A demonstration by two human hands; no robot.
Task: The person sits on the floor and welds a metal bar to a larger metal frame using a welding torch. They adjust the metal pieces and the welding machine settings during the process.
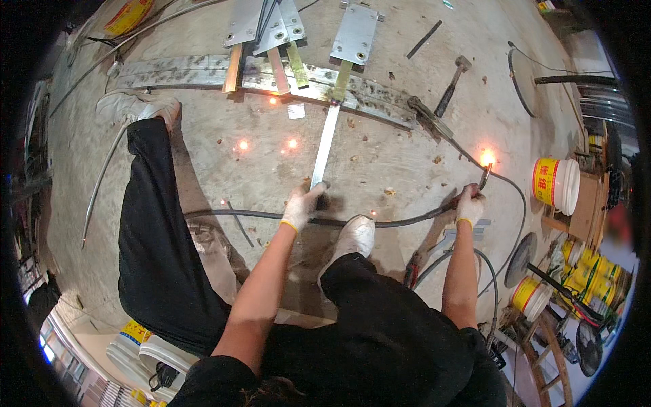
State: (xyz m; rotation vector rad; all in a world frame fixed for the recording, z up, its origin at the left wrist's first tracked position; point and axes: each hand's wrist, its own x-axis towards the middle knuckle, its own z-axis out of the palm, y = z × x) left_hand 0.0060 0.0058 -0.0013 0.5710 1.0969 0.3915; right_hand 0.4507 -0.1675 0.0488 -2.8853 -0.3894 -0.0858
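Two hands [297, 205] [469, 205], one held strip [325, 146].

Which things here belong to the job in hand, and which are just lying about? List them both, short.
Likely in the job:
strip, held by the left hand
lit tool, held by the right hand
plate, at the strip's far end
long bars, under the plates' tabs

Likely lying about:
hammer
dark rod
white bucket
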